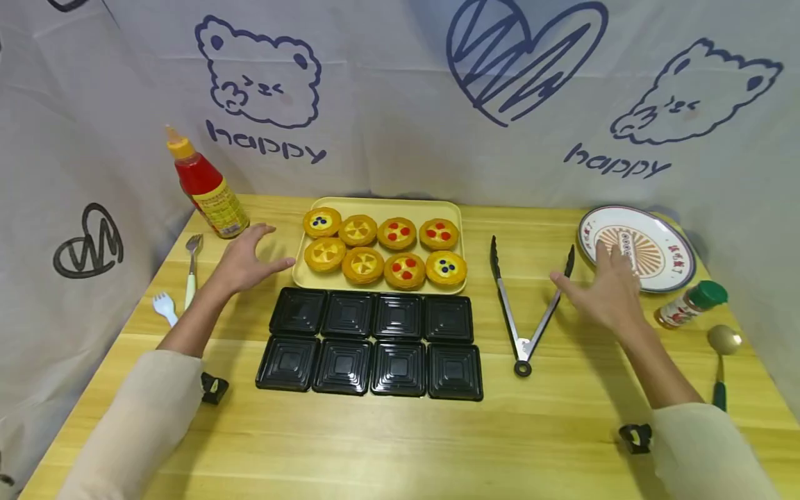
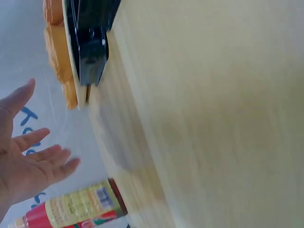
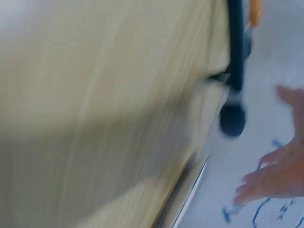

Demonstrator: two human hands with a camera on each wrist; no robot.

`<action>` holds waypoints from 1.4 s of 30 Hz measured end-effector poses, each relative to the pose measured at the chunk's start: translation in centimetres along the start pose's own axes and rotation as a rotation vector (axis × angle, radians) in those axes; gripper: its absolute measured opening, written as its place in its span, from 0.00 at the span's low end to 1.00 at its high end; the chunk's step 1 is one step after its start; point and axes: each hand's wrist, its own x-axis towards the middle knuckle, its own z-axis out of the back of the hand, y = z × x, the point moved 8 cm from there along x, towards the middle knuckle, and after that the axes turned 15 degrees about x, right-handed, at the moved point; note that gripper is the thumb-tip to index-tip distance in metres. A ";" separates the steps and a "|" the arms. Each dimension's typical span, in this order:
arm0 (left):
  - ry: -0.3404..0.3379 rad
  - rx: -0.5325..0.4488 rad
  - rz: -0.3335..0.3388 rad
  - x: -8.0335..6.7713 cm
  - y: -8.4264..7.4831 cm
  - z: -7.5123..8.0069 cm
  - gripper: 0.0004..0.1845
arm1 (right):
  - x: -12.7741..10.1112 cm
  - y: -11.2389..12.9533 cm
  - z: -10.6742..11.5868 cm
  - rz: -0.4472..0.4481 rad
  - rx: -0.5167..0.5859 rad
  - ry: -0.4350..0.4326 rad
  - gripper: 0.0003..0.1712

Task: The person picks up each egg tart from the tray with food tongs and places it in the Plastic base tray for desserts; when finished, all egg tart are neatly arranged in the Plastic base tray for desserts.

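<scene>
Tongs (image 1: 528,305) lie flat on the bench (image 1: 400,430), spread in a V, hinge end toward the person, black tips pointing to the back. Nothing is held between the tips.

Right hand (image 1: 606,292) hovers just beside the tongs' right arm, fingers straight and spread, thumb reaching toward that arm; it grips nothing. Whether the thumb touches the tongs cannot be told. The right wrist view is blurred: only fingertips (image 3: 256,185) and a dark bar show.

Left hand (image 1: 246,260) hovers open over the bench, fingers spread, between the sauce bottle (image 1: 206,184) and the yellow tray (image 1: 381,205); it holds nothing. The left wrist view shows the same flat palm (image 2: 23,161) with the bottle label beyond it.

Eight tarts (image 1: 384,251) sit on the tray in two rows of four, all places filled. Directly in front of the tray, eight black containers (image 1: 371,344) in two rows of four, every one without a tart.

Judgement: nothing moved over yet; the tongs are not picked up, and all eight tarts are left to go.

Farther out: patterned plate (image 1: 637,246) at right rear, small green-capped jar (image 1: 690,304) and spoon (image 1: 721,354) near the right edge, two forks (image 1: 181,281) at the left.
</scene>
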 end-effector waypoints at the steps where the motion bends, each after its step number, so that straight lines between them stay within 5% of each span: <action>1: 0.011 -0.029 0.006 0.1 0.0 -0.2 0.44 | -0.3 0.3 -0.4 -0.025 0.044 0.017 0.62; 5: 0.088 -0.097 0.027 0.5 -0.2 -1.5 0.39 | -1.8 1.5 -2.2 -0.107 0.191 0.074 0.65; 9: 0.138 -0.110 0.028 0.9 -0.4 -2.8 0.33 | -3.0 2.6 -4.1 -0.130 0.226 0.113 0.69; 19: 0.123 -0.133 0.041 1.5 -0.7 -3.0 0.25 | -3.6 3.8 -7.3 -0.172 -0.003 0.119 0.74; 33: 0.132 -0.118 0.037 1.8 -1.2 -3.1 0.26 | -2.9 4.1 -8.0 -0.139 -0.370 0.032 0.71; 42: 0.130 -0.097 0.034 2.1 -1.5 -3.4 0.26 | -2.6 3.3 -6.6 -0.115 -0.214 0.077 0.55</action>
